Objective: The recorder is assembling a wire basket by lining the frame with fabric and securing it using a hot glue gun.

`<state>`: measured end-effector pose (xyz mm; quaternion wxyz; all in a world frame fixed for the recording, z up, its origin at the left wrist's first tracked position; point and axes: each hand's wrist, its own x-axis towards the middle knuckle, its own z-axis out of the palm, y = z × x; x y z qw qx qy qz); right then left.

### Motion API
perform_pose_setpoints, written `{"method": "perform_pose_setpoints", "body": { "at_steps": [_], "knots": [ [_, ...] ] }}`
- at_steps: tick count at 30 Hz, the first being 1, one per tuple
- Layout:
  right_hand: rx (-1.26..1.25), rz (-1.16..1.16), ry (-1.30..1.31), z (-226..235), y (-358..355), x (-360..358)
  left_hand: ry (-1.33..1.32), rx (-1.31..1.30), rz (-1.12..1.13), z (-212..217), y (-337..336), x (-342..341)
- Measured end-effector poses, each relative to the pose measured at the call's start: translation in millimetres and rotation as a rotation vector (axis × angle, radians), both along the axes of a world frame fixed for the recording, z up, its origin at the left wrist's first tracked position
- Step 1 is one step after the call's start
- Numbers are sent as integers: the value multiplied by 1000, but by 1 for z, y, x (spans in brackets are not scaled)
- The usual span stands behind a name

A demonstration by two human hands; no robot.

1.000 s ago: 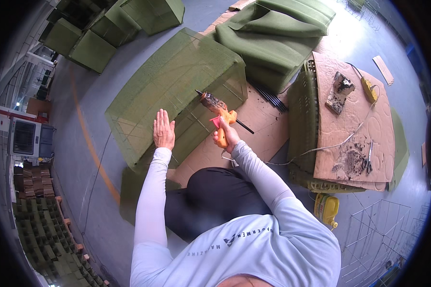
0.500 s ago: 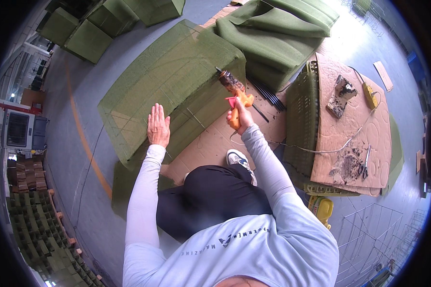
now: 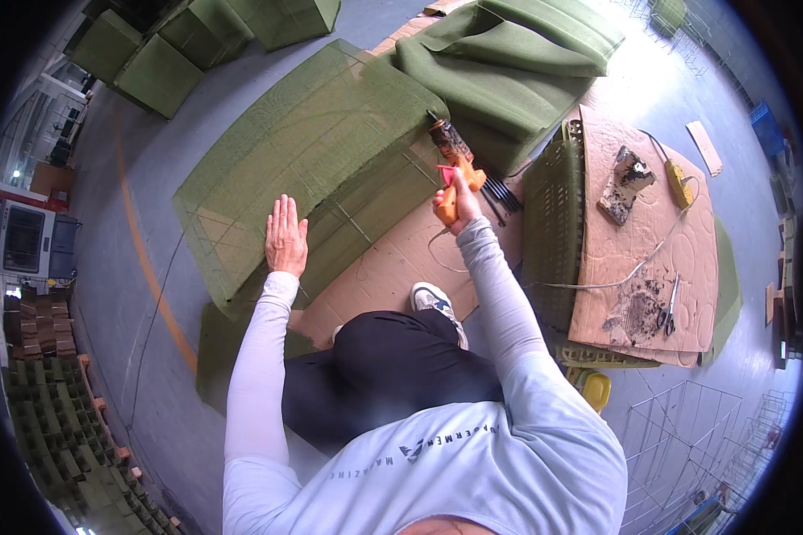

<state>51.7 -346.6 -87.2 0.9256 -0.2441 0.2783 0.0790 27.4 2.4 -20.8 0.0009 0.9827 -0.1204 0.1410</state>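
Note:
My left hand lies flat, fingers stretched out, on the top of a large box-like form covered in thin green fabric, through which a wire frame shows. My right hand is wrapped round the handle of an orange glue gun with a red trigger and a dark, smeared barrel. The gun's nozzle points away from me, at the far right corner of the form. Whether the nozzle touches the fabric, I cannot tell.
On my right, an upturned green crate carries a cardboard sheet with scissors, a stained block and a yellow power strip. Green fabric is heaped beyond the form. Dark rods lie on cardboard.
My right hand has carried the glue gun rightward along the form, so its nozzle is closer to the far right corner. My left hand stays flat on the fabric. The whole view has shifted slightly.

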Motion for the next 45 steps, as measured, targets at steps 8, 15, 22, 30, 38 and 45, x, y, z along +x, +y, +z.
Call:
{"method": "perform_pose_setpoints", "body": {
  "at_steps": [8, 15, 22, 30, 38, 45],
  "knots": [
    [-104, 318, 14, 5, 76, -60, -1, 3, 8, -2, 2, 0],
    [-94, 385, 63, 13, 91, -79, -7, 5, 0, 1, 1, -1],
    [-32, 163, -14, -4, 24, -16, 0, -25, -11, 1, -1, -2],
    [103, -11, 43, -26, -17, 23, 11, -45, -30, 2, -4, -3],
    [187, -123, 74, -29, 16, -47, 13, -25, -14, 4, -2, -5],
    [-77, 172, -23, 8, 66, -66, 6, -31, -18, 4, -1, -5]
  ]
}}
